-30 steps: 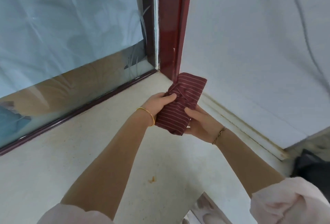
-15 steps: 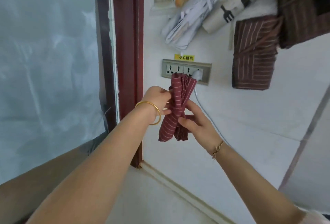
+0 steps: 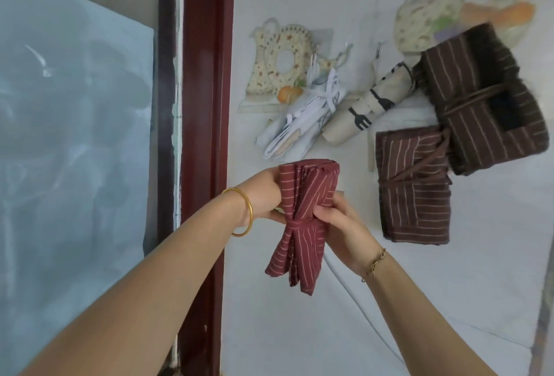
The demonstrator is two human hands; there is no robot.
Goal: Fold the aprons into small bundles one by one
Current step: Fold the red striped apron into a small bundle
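Observation:
A dark red striped apron (image 3: 302, 214), folded into a narrow bundle and cinched at its middle by a strap, is held upright in front of the white wall. My left hand (image 3: 262, 196) grips its upper left side. My right hand (image 3: 340, 220) pinches it at the cinched waist from the right. The bundle's lower end fans out below both hands. On the wall hang other tied bundles: a brown striped one (image 3: 415, 187), a larger dark brown striped one (image 3: 485, 106), a beige one with fork prints (image 3: 368, 106) and a white one (image 3: 302, 124).
A dark red door frame (image 3: 207, 136) runs vertically just left of my hands, with a frosted glass pane (image 3: 75, 151) beyond it. A floral patterned apron (image 3: 281, 61) hangs on wall hooks above. A white cable (image 3: 359, 315) trails down the wall below the bundle.
The view has tilted up from the floor to the wall. Both hands have lifted the red bundle higher, hiding the wall socket, and the hanging bundles now show fully.

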